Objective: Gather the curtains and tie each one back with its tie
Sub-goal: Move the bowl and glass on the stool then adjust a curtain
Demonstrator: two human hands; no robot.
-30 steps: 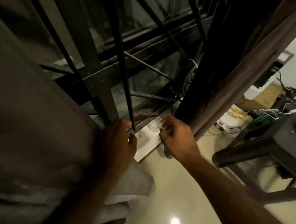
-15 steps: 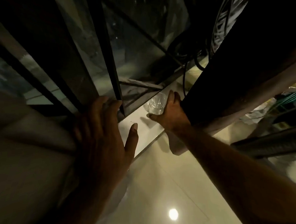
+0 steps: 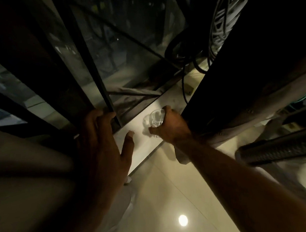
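Observation:
A pale grey curtain (image 3: 29, 168) fills the lower left. My left hand (image 3: 104, 147) lies flat against its edge with the fingers spread, fingertips touching a black window bar (image 3: 97, 79). A dark brown curtain (image 3: 251, 63) hangs at the right, its lighter hem (image 3: 249, 112) reaching the floor. My right hand (image 3: 173, 127) sits just left of it on the white sill (image 3: 141, 145), closed around a clear plastic container (image 3: 155, 119). No curtain tie is visible.
Glass panes and a black grille (image 3: 129, 52) stand behind the sill. Coiled dark cables (image 3: 190, 52) hang at the top right. A dark woven piece of furniture (image 3: 280, 149) sits at the right. The glossy floor (image 3: 168, 193) reflects a ceiling light.
The view has dropped closer to the sill. My right hand reached to the clear container and closed on it. My left hand let go of the bar and spread flat.

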